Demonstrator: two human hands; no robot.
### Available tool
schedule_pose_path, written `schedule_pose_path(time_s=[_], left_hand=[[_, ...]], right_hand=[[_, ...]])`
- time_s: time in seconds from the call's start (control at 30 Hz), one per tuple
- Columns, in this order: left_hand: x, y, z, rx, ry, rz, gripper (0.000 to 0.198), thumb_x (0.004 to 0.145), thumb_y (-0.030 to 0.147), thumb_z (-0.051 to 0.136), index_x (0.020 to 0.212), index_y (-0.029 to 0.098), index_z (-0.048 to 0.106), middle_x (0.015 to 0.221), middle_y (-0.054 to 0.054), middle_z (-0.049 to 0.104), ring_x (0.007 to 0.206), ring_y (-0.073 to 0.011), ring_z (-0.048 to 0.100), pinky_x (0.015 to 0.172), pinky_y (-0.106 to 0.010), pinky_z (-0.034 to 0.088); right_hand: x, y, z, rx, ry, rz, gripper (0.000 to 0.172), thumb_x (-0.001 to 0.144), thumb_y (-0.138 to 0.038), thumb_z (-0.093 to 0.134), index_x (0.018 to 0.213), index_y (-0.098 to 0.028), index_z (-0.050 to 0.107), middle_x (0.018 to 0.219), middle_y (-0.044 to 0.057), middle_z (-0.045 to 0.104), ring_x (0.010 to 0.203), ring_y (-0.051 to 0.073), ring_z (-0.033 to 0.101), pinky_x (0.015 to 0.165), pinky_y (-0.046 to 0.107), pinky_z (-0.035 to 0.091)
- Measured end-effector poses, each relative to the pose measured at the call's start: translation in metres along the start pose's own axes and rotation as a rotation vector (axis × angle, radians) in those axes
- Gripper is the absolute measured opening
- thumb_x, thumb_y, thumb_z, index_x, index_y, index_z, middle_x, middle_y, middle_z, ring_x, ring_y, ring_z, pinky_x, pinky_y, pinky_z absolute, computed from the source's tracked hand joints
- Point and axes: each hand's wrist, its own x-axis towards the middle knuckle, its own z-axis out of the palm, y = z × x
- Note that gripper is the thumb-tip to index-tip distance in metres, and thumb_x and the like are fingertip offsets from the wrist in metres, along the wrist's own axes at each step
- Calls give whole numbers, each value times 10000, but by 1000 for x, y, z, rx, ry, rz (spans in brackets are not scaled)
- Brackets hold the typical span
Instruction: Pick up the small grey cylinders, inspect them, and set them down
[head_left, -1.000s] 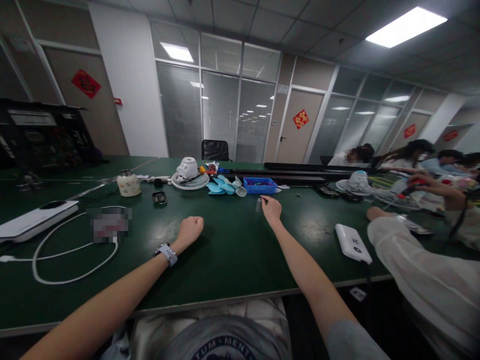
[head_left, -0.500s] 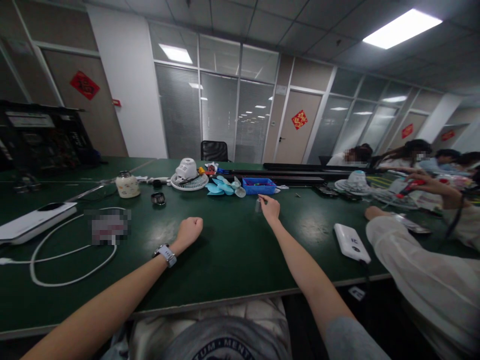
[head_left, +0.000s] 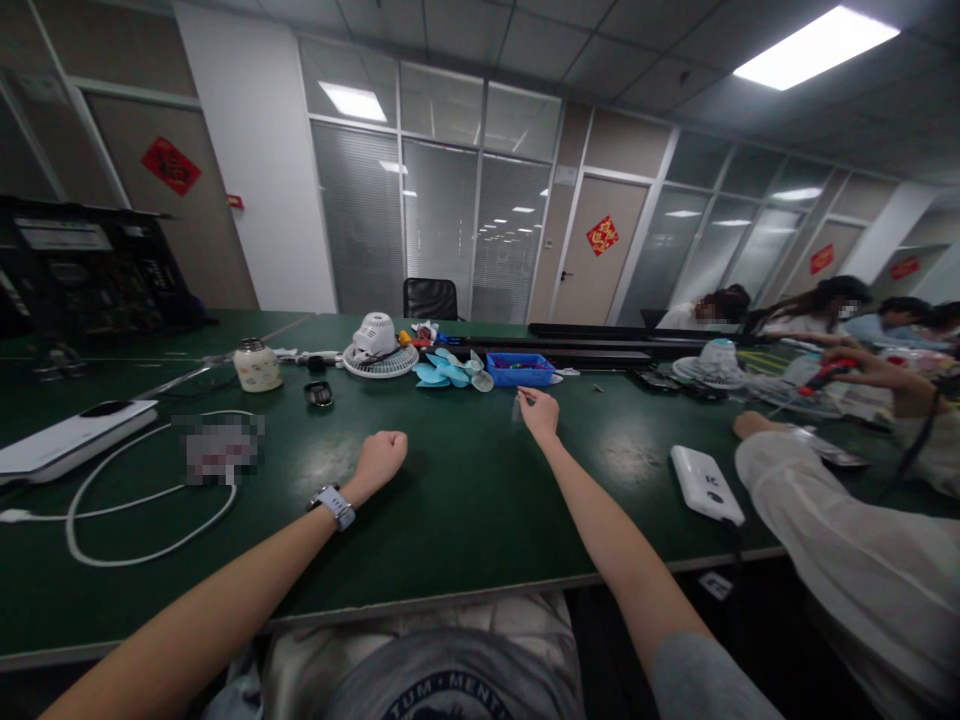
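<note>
Cream flask [head_left: 257, 368] standing upright | white cable [head_left: 112, 564] looped nearer me than the flask | black chair [head_left: 430, 299] beyond the flask, rightward | red door poster [head_left: 171, 166] behind the flask, leftward

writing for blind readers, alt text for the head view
A person's right hand appears to pinch a small clear object at a green table, near a blue basket; the left hand makes a fist. Light-blue fan blades and a white fan grille lie beyond.

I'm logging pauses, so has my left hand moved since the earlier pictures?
No: judged against the blue basket, your left hand stays in place, with no visible shift.
</note>
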Motion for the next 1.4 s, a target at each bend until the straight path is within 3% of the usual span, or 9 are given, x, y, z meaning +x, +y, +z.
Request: schedule_pose_path(time_s=[0.33, 0.7, 0.83, 0.97, 1.07, 1.2, 1.27, 1.4], left_hand=[[-3, 6, -3, 2, -8, 10, 308, 773, 251, 337, 470, 202, 368, 459, 14, 395, 491, -129, 412, 513, -261, 244], [-3, 5, -2, -15, -4, 6, 300, 756, 267, 336, 463, 202, 360, 452, 15, 386, 477, -124, 399, 505, -263, 235], [-3, 5, -2, -10, 0, 8, 304, 757, 264, 339, 461, 200, 362, 450, 13, 389, 478, -127, 410, 506, -265, 236], [-3, 5, -2, -23, -1, 16, 298, 752, 254, 344, 460, 199, 356, 451, 14, 388, 473, -123, 400, 508, -265, 233], [-3, 6, -2, -32, -6, 14, 298, 747, 245, 345, 452, 200, 342, 450, 15, 378, 470, -118, 379, 507, -266, 222], [-3, 9, -2, -33, -3, 8, 293, 727, 228, 351, 436, 201, 334, 441, 16, 359, 474, -118, 365, 509, -269, 205], [-3, 9, -2, -41, -5, 4, 287, 718, 223, 351, 433, 201, 331, 438, 17, 353, 469, -116, 356, 508, -269, 204], [-3, 7, -2, -51, -9, 7, 290, 729, 237, 349, 442, 202, 335, 438, 18, 360, 464, -117, 363, 504, -269, 208]], right_hand=[[1, 1, -1, 10, -9, 38, 284, 874, -269, 510, 1062, -215, 715, 1003, 46, 737, 952, 184, 687, 870, 270, 494], [-2, -4, -5, -264, -77, -18, 322, 916, -311, 466, 1110, -219, 706, 1004, 93, 732, 897, 219, 687, 841, 299, 479], [-3, -3, -7, -292, -86, -83, 341, 927, -335, 447, 1138, -222, 690, 1172, 96, 672, 957, 238, 667, 870, 341, 466], [1, 11, -16, -293, 54, -134, 369, 927, -341, 450, 1215, -206, 637, 1323, 104, 572, 1120, 256, 589, 960, 385, 407], [5, 33, -25, -293, 112, -30, 444, 893, -363, 514, 1287, -166, 570, 1352, 143, 538, 1187, 272, 543, 1006, 411, 366], [8, 59, -28, -142, -30, 179, 611, 841, -527, 550, 1317, -145, 535, 1149, 147, 672, 1063, 266, 628, 929, 369, 442], [9, 66, -26, -72, -81, 194, 607, 826, -558, 554, 1285, -161, 565, 1047, 121, 712, 997, 254, 658, 889, 351, 470], [8, 68, -19, -69, -92, 165, 578, 732, -477, 695, 1214, -167, 618, 1052, 124, 710, 980, 247, 666, 877, 340, 486]])
